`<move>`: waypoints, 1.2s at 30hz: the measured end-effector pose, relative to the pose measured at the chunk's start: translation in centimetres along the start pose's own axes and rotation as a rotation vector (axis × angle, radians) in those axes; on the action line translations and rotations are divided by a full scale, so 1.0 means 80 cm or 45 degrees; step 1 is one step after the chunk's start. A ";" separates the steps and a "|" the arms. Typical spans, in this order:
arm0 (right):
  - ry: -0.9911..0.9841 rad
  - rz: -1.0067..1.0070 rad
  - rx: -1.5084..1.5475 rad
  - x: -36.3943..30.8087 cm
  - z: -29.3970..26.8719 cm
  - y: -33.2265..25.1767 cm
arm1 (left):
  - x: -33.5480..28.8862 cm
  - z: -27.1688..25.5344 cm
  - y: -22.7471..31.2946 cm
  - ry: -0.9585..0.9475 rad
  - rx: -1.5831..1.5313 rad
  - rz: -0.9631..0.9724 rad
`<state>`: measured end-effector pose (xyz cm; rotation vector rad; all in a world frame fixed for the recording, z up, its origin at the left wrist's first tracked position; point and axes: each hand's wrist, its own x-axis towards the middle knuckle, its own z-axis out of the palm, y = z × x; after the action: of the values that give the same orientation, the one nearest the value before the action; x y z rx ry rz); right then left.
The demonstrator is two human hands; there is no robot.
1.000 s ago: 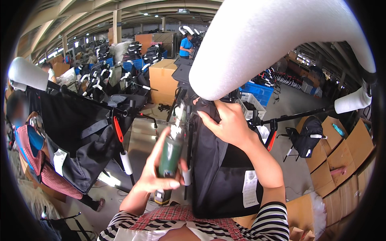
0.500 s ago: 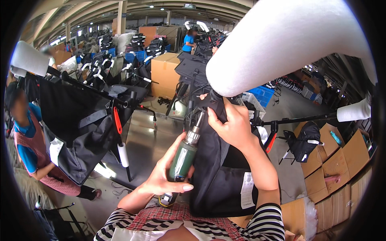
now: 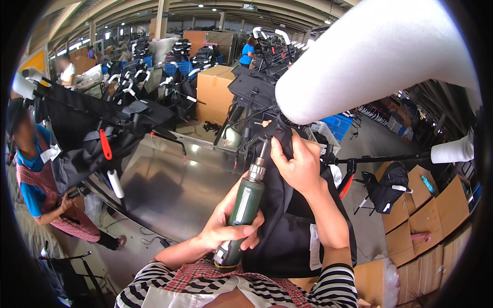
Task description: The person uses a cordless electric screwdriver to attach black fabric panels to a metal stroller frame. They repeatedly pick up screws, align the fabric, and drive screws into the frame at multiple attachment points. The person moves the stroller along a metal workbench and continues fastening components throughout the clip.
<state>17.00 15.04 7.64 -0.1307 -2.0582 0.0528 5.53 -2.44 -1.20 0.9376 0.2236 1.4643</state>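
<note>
My left hand (image 3: 230, 230) is closed round a green power screwdriver (image 3: 245, 203) with a silver chuck. Its long bit points up and away, and the tip meets black fabric near a joint of the frame. With thumb and fingers, my right hand (image 3: 302, 167) pinches that black fabric (image 3: 285, 134) right beside the bit. Any screw at the tip is too small to make out. The fabric belongs to a stroller-like folding frame, whose seat cloth (image 3: 280, 226) hangs down toward me. A thick white-wrapped tube (image 3: 370, 61) looms over my right hand.
At the left a co-worker (image 3: 38, 169) holds a dark tool beside a similar black unit (image 3: 77, 149) with a red lever (image 3: 105, 145). A metal table (image 3: 164, 190) lies between us. Cardboard boxes (image 3: 426, 220) stand at the right, and a large carton (image 3: 213, 92) beyond the table.
The screwdriver has moved up and right, its tip now against the fabric, and my left fingers wrap further round it. The co-worker's black unit has shifted and tilted.
</note>
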 end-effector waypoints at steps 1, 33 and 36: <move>-0.010 0.010 0.031 0.001 0.000 0.000 | -0.001 -0.001 0.001 -0.031 -0.022 0.013; 0.429 1.514 0.524 -0.400 -0.078 -0.032 | 0.071 -0.006 -0.002 -0.117 0.392 -0.443; 0.236 1.464 0.312 -0.385 0.011 -0.030 | 0.064 -0.008 -0.003 -0.135 0.391 -0.471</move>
<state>30.42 9.08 -19.53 -1.0938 -1.5325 0.9467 6.08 2.44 0.33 1.1480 0.5262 1.0525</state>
